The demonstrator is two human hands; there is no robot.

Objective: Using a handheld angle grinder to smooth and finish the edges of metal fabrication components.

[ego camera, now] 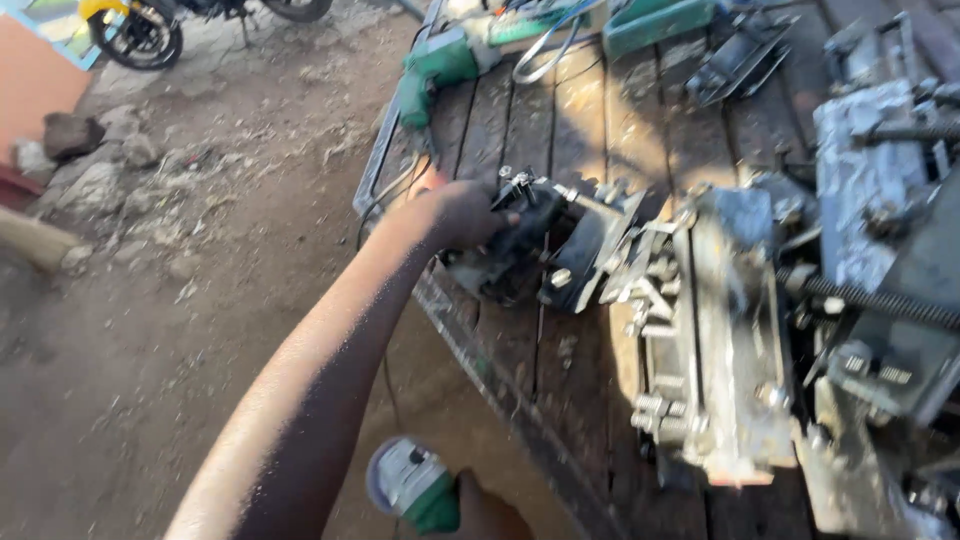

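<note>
The left hand [465, 213] reaches out at the end of a long bare arm and closes its fingers on a dark, greasy metal part with a small bolt-topped bracket [520, 215], which lies on the worn wooden plank table [580, 110]. Judging from how things lie, the part has been gripped but not lifted: it sits on the planks just beyond the hand, touching or nearly touching a grey bolted steel machine assembly with a threaded rod [720, 330] farther out to that hand's far side. The part's long axis seems to run away from the hand toward that assembly, slightly down the frame, though blur makes its ends hard to tell. The right hand [490, 512], low and close to the body, is wrapped around a green and white angle grinder [412, 485], held off the table over the dirt ground [200, 260]; its disc is not cutting anything. A second green power tool [435, 70] lies well beyond the left hand.
</note>
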